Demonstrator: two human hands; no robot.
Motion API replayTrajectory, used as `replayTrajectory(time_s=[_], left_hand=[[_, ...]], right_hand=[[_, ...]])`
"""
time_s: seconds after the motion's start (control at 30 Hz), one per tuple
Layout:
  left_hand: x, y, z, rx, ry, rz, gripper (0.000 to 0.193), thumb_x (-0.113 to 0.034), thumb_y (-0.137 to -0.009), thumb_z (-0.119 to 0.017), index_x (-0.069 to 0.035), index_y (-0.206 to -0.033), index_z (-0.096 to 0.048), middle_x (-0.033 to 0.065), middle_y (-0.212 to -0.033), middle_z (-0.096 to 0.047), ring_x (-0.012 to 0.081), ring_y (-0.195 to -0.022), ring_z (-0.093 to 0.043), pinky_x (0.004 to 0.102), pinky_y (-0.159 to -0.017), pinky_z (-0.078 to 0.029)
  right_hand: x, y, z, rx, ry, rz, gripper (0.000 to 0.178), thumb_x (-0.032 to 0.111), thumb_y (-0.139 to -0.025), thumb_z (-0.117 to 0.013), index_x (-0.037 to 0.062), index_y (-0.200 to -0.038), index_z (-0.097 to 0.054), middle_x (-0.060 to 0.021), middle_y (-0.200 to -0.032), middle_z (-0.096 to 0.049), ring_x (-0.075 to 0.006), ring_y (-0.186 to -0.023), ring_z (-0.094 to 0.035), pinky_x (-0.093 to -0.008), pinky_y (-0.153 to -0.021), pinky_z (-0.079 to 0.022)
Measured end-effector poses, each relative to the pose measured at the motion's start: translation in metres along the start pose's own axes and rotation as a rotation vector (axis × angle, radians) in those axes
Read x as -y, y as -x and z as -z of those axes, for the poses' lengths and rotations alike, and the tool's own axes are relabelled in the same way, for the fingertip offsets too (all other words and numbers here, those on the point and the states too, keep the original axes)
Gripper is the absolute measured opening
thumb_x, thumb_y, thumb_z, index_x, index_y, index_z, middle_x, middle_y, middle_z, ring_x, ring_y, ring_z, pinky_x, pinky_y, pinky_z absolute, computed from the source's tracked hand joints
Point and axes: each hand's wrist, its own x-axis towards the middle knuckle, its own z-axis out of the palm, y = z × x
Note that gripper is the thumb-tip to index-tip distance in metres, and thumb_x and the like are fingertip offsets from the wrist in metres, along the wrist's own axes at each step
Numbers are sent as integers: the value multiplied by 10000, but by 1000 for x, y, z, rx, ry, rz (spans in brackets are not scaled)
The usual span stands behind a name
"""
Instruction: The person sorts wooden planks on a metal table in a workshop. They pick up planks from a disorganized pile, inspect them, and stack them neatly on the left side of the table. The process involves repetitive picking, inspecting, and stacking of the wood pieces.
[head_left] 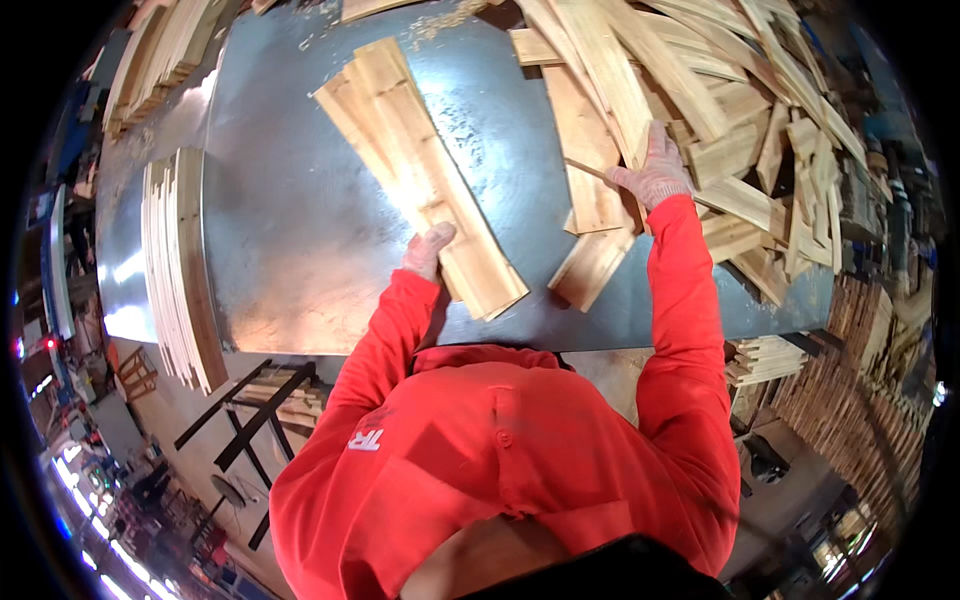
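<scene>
My left hand (428,250), in a pale glove, grips the near left edge of a few overlapping wooden boards (415,135). Its thumb lies on top and the other fingers are hidden below. These boards fan apart at their far ends and slant across the metal table. To the right, my gloved right hand (657,172) holds the near end of a long, light wooden board (605,70) at the edge of a loose pile. Thumb and fingers sit on either side of that end. Beside this hand, more boards (585,150) lie under the long one.
A jumbled pile of boards (740,150) covers the table's right side. Neat stacks stand at the left edge (180,265) and far left (165,60). The metal table (290,200) has sawdust at its far side. A black metal frame (265,415) stands below left.
</scene>
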Motion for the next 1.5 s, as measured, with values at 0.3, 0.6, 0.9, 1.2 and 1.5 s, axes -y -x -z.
replayTrajectory(time_s=[0.3,0.6,0.9,1.2,1.5], left_hand=[[-76,39,55,-167,-560,-171,456,-293,-802,-693,48,-1098,-627,128,-940,-682,235,-845,-674,331,-778,-546],[-153,70,85,-562,-1658,-67,744,-620,-767,-643,-60,-1252,-576,218,-1087,-676,367,-1046,-640,437,-905,-483],[-128,101,119,-631,-1633,-98,1196,-667,-704,-697,-87,-1540,-70,211,-1526,-279,374,-1343,-403,484,-1038,-410],[-152,88,123,-491,-1410,-76,977,-424,-760,-725,-65,-1510,-212,214,-1395,-457,342,-1218,-526,475,-985,-454],[-131,52,228,-224,-460,-178,637,-425,-897,-643,28,-1327,-521,163,-1163,-660,267,-1013,-647,355,-882,-511]], right_hand=[[28,80,-20,885,-1630,240,869,392,-758,-766,-17,-1420,-380,-218,-1228,-566,-328,-1157,-562,-376,-1004,-454],[270,139,-194,733,-1157,441,570,341,-796,-760,5,-1224,-588,-126,-1116,-664,-223,-1004,-619,-328,-917,-473],[287,166,-165,732,-394,486,604,399,-954,-485,-28,-1375,-407,-267,-1142,-620,-398,-1103,-588,-424,-915,-474],[250,151,-232,1102,-1188,186,638,370,-960,-553,20,-1455,-355,-98,-1107,-610,-162,-940,-604,-261,-848,-500],[341,207,-172,575,-1055,497,847,385,-934,-596,-37,-1502,-130,-243,-1391,-458,-345,-1254,-492,-337,-1051,-371]])
